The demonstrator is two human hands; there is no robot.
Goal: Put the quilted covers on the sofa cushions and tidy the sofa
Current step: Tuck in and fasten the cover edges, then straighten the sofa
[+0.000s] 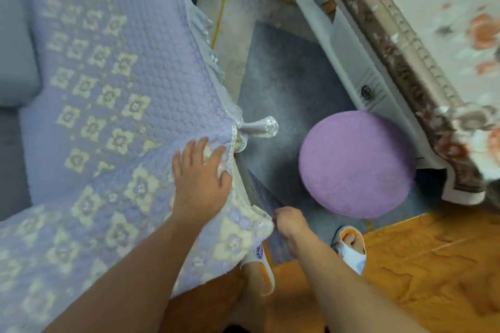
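A lilac quilted cover with cream flower patches and a lace frill lies spread over the sofa seat, filling the left half of the view. My left hand rests flat on it near the front edge, fingers spread. My right hand is curled at the cover's hanging front edge, pinching the fabric just below the seat's corner. A second quilted piece of the same pattern overlaps at the lower left. A lace corner of the frill sticks out past the seat edge.
A round purple stool stands on the grey rug right of the sofa. Behind it is a white cabinet draped with a floral cloth. A blue sofa back cushion is at far left. My slippered feet stand on orange wood floor.
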